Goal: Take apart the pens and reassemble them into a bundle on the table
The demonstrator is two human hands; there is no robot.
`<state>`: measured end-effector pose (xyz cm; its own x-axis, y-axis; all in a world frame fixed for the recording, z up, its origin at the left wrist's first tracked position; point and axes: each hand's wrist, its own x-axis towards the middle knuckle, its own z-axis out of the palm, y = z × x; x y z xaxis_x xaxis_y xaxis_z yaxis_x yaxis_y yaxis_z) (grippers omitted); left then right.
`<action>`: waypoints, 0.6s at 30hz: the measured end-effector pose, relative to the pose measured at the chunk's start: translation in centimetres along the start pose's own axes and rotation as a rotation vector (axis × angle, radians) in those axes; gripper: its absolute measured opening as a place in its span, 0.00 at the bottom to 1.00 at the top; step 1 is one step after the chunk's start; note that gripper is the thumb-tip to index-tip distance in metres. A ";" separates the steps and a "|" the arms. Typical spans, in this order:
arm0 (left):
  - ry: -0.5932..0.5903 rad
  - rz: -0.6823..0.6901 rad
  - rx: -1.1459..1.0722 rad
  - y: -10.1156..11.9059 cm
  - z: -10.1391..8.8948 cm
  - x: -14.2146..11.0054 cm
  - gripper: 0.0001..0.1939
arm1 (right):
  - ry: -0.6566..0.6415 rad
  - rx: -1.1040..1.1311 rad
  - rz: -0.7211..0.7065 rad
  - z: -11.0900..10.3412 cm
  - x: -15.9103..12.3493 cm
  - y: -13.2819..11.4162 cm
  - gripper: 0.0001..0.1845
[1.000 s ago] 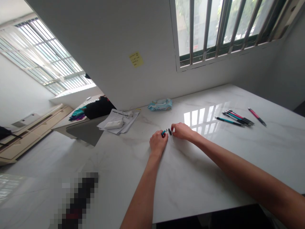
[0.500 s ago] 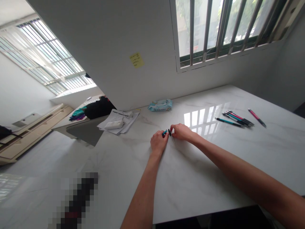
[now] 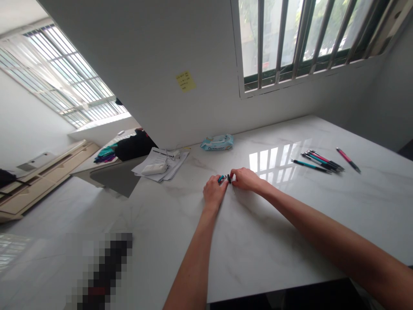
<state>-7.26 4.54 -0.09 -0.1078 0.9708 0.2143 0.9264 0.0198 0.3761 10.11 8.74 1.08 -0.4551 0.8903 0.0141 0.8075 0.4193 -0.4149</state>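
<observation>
My left hand (image 3: 213, 190) rests on the table with its fingers curled around a teal pen part (image 3: 221, 178), whose end shows between thumb and forefinger. Close against it on the right, my right hand (image 3: 244, 178) is closed in a pinch at a small black pen part (image 3: 229, 178). This dark piece sits between the fingertips of both hands. A thin pale rod (image 3: 234, 189), like a pen refill, shows just below the right fingertips; whether it is held or lying down I cannot tell.
On the white marbled table (image 3: 258, 241), several teal, red and black pens (image 3: 322, 161) lie bunched at right, with a red pen (image 3: 348, 159) apart. A wipes pack (image 3: 217, 142) lies by the wall. Papers (image 3: 171, 170) bear a white device (image 3: 155, 168) and glasses.
The teal part has shifted slightly left and tilted within my left fingers. The black part and thin rod have moved a little left. My right hand stays nearly in place.
</observation>
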 end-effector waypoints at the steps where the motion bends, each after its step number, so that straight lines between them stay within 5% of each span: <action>1: -0.004 0.002 -0.003 -0.1 0.0 0.0 0.12 | 0.001 0.001 -0.002 0.0 0.0 0.0 0.17; 10: -0.019 0.053 -0.018 -0.6 0.2 0.1 0.14 | 0.000 0.035 -0.007 0.0 0.2 0.1 0.16; 18: 0.101 0.105 -0.585 0.7 -1.2 0.4 0.16 | 0.101 0.276 -0.018 -2.0 -2.1 1.2 0.11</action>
<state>-7.12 4.60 1.37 -0.0869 0.9322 0.3513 0.5844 -0.2378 0.7758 12.81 7.74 2.35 -0.4178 0.9020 0.1089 0.6607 0.3839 -0.6451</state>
